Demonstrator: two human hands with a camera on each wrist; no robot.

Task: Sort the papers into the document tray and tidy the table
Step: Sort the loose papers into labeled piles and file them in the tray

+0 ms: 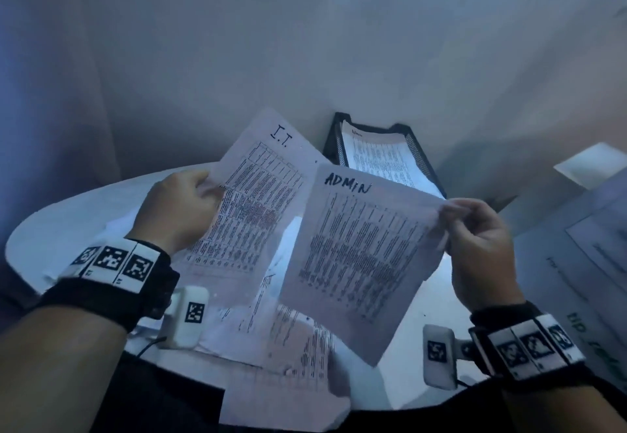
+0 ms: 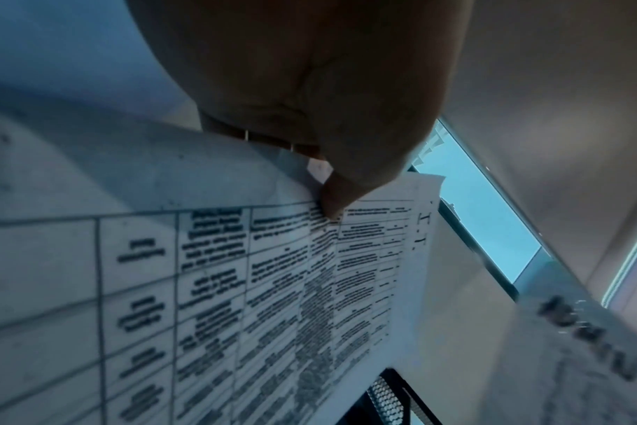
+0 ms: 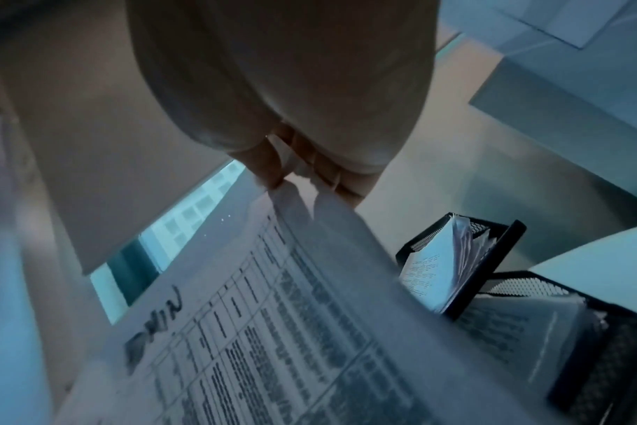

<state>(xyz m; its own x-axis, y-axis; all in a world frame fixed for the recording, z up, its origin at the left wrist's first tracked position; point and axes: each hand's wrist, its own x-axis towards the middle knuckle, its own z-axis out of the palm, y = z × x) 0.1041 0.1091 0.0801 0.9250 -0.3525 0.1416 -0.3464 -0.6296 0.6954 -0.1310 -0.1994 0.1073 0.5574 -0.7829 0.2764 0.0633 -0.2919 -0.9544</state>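
Round white table (image 1: 51, 225) against a pale wall, loose papers (image 1: 291, 341) lying under both wrists; I am holding my left hand (image 1: 176, 208) pinched on the near-left edge of the sheet marked I.T. (image 1: 258, 191), and my right hand (image 1: 478, 246) pinching, thumb against fingertips, the right edge of the sheet marked ADMIN (image 1: 359, 256). Black mesh document tray (image 1: 417, 151) is sitting just beyond the right fingers, slightly to their left, its long axis running away from me and its top tier already carrying a sheet that looks headed Admin. I am judging the right hand nearer, so the ADMIN sheet should be going forward, long edge in line with the tray.
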